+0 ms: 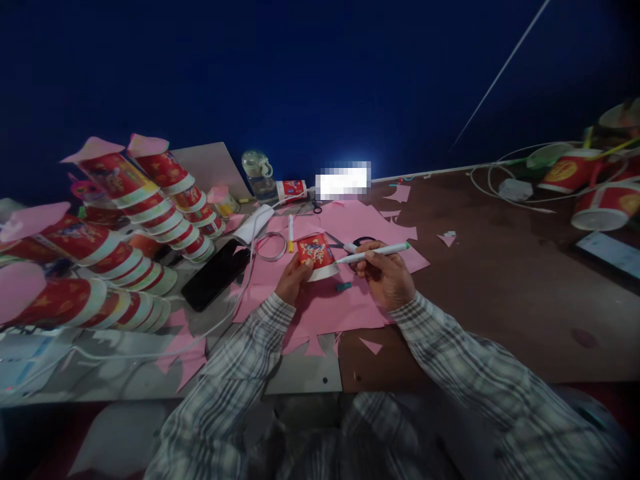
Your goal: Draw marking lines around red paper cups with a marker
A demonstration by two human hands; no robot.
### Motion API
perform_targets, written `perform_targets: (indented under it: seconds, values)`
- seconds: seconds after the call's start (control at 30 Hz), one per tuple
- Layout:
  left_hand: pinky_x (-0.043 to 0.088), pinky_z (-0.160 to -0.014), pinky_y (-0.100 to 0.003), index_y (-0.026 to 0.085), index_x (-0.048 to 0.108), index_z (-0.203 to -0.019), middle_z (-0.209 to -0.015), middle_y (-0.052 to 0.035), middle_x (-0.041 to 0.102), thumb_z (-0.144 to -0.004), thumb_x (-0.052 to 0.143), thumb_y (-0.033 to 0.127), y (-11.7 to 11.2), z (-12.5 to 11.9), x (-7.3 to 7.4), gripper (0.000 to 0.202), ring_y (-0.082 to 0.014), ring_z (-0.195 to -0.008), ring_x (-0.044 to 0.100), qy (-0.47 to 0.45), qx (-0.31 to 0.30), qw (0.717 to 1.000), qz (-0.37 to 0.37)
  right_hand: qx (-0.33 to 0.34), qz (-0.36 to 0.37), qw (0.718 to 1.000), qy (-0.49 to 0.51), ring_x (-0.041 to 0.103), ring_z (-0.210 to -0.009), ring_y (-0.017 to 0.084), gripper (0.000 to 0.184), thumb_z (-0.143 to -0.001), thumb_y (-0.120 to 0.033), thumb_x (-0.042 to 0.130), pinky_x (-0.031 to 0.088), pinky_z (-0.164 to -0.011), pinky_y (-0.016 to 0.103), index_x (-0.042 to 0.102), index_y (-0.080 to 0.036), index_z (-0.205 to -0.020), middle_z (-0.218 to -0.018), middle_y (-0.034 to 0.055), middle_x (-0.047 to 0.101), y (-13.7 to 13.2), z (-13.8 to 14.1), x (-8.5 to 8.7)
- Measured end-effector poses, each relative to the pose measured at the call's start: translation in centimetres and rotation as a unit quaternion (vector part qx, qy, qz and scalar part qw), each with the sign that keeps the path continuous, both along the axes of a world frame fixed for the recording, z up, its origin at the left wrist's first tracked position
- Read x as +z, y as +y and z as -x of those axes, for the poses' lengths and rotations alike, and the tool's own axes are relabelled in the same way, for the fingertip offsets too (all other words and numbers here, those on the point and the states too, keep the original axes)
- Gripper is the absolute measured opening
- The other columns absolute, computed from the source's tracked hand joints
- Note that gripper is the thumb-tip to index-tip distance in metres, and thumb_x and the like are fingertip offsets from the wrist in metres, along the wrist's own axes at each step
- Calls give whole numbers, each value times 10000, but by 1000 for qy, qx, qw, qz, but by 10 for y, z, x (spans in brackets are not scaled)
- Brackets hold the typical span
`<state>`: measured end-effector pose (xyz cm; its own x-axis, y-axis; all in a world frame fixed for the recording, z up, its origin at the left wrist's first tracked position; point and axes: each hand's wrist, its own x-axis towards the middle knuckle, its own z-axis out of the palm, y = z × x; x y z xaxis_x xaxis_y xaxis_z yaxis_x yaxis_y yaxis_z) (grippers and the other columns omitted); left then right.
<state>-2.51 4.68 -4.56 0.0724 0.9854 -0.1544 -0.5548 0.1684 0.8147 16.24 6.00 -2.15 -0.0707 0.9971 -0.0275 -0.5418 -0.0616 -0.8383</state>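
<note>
A red paper cup [314, 251] with a white rim is gripped by my left hand [294, 280], its rim turned down toward me. My right hand [387, 275] is closed around a white marker [375, 254] with a green end. The marker's tip meets or nearly meets the cup's rim; I cannot tell if they touch. Below both hands lies pink paper [325, 310], with a small teal cap [343, 287] on it. Scissors [340, 241] lie just behind the cup, partly hidden. A yellow-ended marker [291, 233] rests left of the cup.
Stacked red cups with pink paper tops [145, 207] crowd the left. A black phone [215, 277], a cable [240, 293] and a water bottle [259, 177] lie or stand nearer. At right are more red cups [607, 203], a charger [516, 190] and another phone [610, 257].
</note>
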Motion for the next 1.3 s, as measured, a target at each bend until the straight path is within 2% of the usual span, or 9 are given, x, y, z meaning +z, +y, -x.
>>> perform_targets:
  seconds: [0.23,0.33,0.43,0.63,0.77,0.9,1.03,1.17,1.3]
  values:
    - [569,-938,-355,166,695,-1164,-1055,-75,774,-688,877,402,1,-1,-2,561,-224,-935,736,10,11,1000,-5,-5,14,1000,4,534,-467,83,270,-618,-391,849,426,-463,200,702,-193,-729,-488,-43,595,0,2,2]
    - [573,-908,-342,179,703,-1151,-1034,-65,779,-683,879,411,2,-1,-3,551,-215,-912,735,8,8,1000,-11,-12,5,1000,-4,536,-473,87,273,-646,-410,844,427,-459,206,713,-199,-760,-507,-38,607,0,2,0]
    - [580,-869,-323,178,709,-1132,-1016,-65,783,-692,875,405,1,-2,-1,522,-207,-894,738,4,2,1000,-21,-13,-16,999,-29,545,-495,97,268,-673,-415,834,433,-467,218,715,-198,-775,-522,-35,605,-1,3,-1]
    - [572,-903,-341,166,698,-1136,-1029,-70,776,-706,859,414,-2,-2,3,521,-217,-914,734,22,1,1000,-21,14,-60,995,-77,531,-481,92,255,-733,-425,802,428,-468,225,709,-189,-755,-518,-35,595,-3,1,-1]
    - [571,-897,-368,181,695,-1137,-1033,-75,771,-711,843,425,-1,-2,-1,513,-232,-915,730,23,7,999,-22,-3,-79,993,-90,529,-487,91,284,-732,-452,807,430,-468,228,703,-189,-754,-535,-33,599,-5,1,0]
    - [550,-927,-391,174,689,-1147,-1041,-80,763,-695,843,459,2,0,-8,556,-250,-940,723,48,11,999,-22,30,-97,989,-105,505,-463,96,309,-726,-471,810,425,-450,239,691,-186,-738,-510,-32,582,-6,2,2]
    - [538,-950,-408,183,678,-1170,-1030,-73,757,-695,843,452,2,1,-10,571,-248,-943,717,51,11,999,-13,-15,-122,985,-119,508,-483,102,267,-764,-444,777,429,-465,244,684,-195,-758,-524,-36,572,-7,2,5]
    - [533,-980,-418,194,678,-1154,-1036,-63,760,-689,854,432,1,-1,-6,552,-249,-959,720,35,8,999,-20,24,-154,976,-154,507,-475,105,213,-793,-397,742,423,-468,249,690,-193,-764,-522,-33,567,-11,3,6]
    - [547,-958,-415,190,675,-1137,-1044,-62,761,-684,866,426,1,-2,-6,545,-232,-933,720,45,3,999,-26,-30,-169,969,-175,526,-500,112,177,-809,-372,725,429,-483,257,693,-198,-792,-568,-25,595,-12,2,5]
